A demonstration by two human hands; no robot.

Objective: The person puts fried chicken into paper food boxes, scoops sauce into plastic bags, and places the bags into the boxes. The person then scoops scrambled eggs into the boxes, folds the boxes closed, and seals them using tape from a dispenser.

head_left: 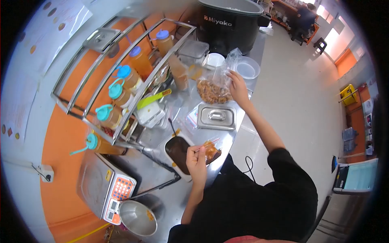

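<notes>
My left hand (196,164) is closed, pinching the top of a small clear plastic bag of orange-brown sauce (210,150). This bag hangs over the edge of a metal pan of dark sauce (177,153), and a thin reddish strip shows near its top. Farther up the counter, my right hand (239,87) has its fingers closed on the loose top of a larger clear plastic bag (221,76). Brown crispy bits (211,91) fill the lower part of that bag. A lidded steel container (216,116) sits between my two hands.
A metal rack (83,91) with several squeeze bottles (116,90) stands left. A scale (121,188) and a steel bowl (137,217) are near the lower left. A large black Miyako cooker (227,30), a plastic tub (248,68) and a green-handled tool (153,99) are farther up.
</notes>
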